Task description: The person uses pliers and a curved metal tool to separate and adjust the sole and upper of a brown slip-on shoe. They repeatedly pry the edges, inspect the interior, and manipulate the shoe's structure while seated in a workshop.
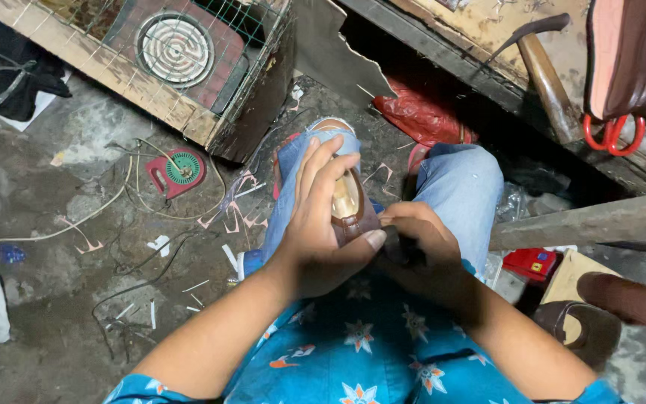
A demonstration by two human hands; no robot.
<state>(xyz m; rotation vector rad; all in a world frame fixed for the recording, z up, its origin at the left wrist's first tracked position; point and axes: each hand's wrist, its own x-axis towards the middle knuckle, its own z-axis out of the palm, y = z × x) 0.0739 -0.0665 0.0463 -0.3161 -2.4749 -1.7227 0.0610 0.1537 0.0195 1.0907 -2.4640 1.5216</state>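
The left hand [323, 224] wraps around a brown shoe [349, 206] and holds it over the knees. The right hand [420, 247] is closed tight on a small dark tool [396, 245], touching the shoe's side.

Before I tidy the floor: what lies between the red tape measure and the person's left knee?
In the head view, pale scrap strips and thin wire litter the floor between the tape measure and the knee.

Littered concrete floor [54, 299]: scraps [229, 217], wires [136, 280], red tool [176, 172].
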